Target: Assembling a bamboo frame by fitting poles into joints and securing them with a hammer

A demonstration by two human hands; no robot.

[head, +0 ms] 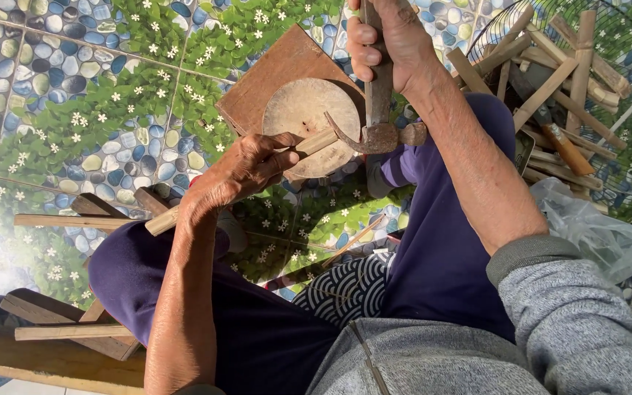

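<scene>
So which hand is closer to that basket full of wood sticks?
Right. The right hand grips the hammer just beside the wire basket; the left hand holds a stick farther away.

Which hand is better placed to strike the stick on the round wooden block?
The right hand, probably. It already grips the hammer, whose head sits just above the stick. The left hand is busy steadying that stick on the round wooden block.

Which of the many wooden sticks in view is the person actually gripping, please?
The stick in the left hand, its tip on the round block; the others lie loose on the floor or in the basket.
</scene>
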